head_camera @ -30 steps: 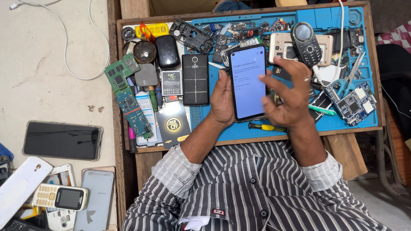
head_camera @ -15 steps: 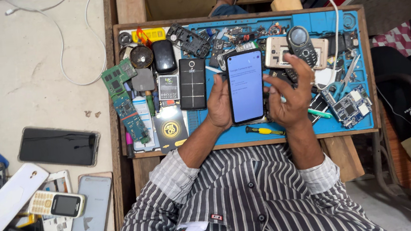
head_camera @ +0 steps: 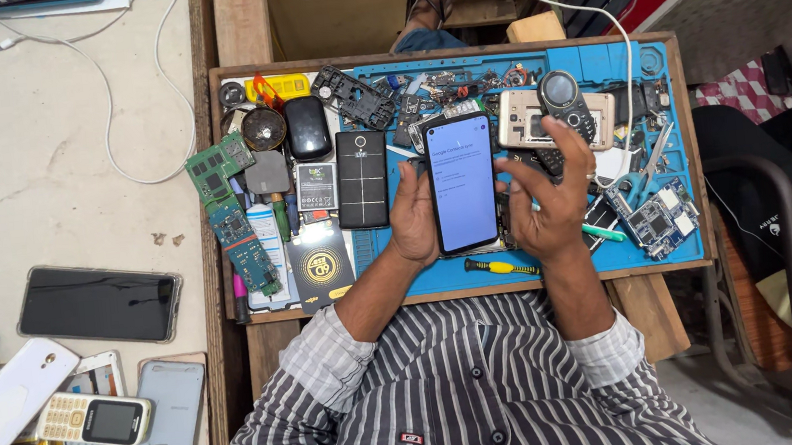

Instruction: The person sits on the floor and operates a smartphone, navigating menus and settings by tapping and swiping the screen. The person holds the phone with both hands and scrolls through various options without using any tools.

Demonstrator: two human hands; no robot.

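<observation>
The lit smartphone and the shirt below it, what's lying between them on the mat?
In the head view, a yellow-handled screwdriver lies on the blue mat, between the smartphone and the striped shirt.

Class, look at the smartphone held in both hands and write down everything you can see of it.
The smartphone is a slim black slab with a glossy glass front. Its screen is lit pale blue-white and shows lines of small text. It is held upright, screen up, above the blue work mat. The left hand grips its left edge and the right hand its right edge, with fingers spread.
</observation>
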